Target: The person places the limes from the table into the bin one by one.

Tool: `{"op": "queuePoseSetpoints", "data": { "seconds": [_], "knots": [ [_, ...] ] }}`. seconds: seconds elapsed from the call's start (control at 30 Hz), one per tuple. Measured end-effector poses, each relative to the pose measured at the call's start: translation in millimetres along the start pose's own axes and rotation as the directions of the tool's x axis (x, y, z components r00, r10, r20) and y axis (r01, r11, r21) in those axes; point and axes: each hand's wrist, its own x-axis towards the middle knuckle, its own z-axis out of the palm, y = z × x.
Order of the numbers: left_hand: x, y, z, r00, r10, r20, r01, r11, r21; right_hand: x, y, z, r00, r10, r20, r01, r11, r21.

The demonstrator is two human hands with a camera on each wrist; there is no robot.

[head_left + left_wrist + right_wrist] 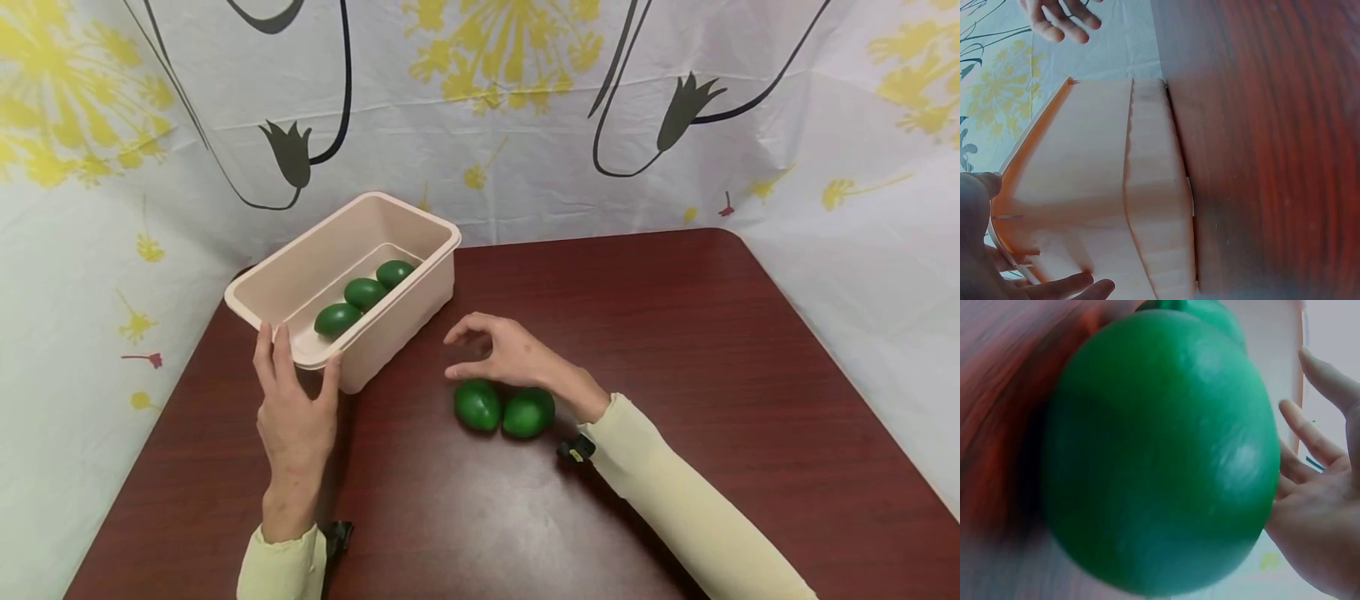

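Observation:
A beige plastic bin stands at the back left of the table, with several glossy green oval fruits in a row inside. My left hand rests against its near corner, fingertips and thumb apart at the rim; the left wrist view shows fingers by the outer wall. My right hand hovers right of the bin, its thumb and fingers curved apart around nothing. Just below it, two more green fruits lie side by side on the table. One green fruit fills much of the right wrist view.
The dark red wooden table has a rounded far right corner. A white cloth with yellow and grey flower prints hangs behind and beside it. Dark wrist devices sit by both pale sleeves.

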Motion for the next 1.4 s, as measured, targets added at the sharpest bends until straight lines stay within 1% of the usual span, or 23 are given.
{"op": "queuePoseSetpoints", "data": {
  "seconds": [0.17, 0.3, 0.47, 0.6, 0.93, 1.07, 1.4],
  "knots": [
    [0.0, -0.2, -0.6, 1.000, 0.001, -0.006, -0.001, 1.000, -0.003, -6.7, 6.7, -2.8, 0.996, 0.018, 0.086, -0.012, 0.997, -0.075],
    [0.0, 0.0, -0.9, 1.000, 0.006, -0.010, -0.006, 1.000, -0.004, -11.6, 11.2, -5.3, 0.985, 0.038, 0.171, -0.017, 0.992, -0.127],
    [0.2, 0.6, -1.4, 1.000, 0.007, -0.002, -0.007, 1.000, -0.001, -16.8, 15.7, -6.4, 0.966, 0.028, 0.259, -0.002, 0.995, -0.102],
    [0.3, 0.7, -1.9, 1.000, 0.007, -0.002, -0.007, 1.000, 0.000, -19.8, 17.5, -6.5, 0.961, 0.034, 0.276, -0.009, 0.996, -0.093],
    [0.0, -0.4, -2.0, 1.000, 0.005, -0.001, -0.005, 1.000, 0.000, -25.5, 21.2, -4.7, 0.952, 0.086, 0.295, -0.041, 0.987, -0.156],
    [0.0, -0.8, -1.5, 1.000, 0.001, 0.001, -0.001, 1.000, 0.004, -27.8, 21.1, -3.2, 0.947, 0.114, 0.302, -0.074, 0.987, -0.141],
    [0.8, 0.0, -0.1, 1.000, 0.012, -0.007, -0.012, 1.000, -0.001, -29.4, 22.8, -0.7, 0.946, 0.117, 0.302, -0.082, 0.989, -0.126]
  ]
}}
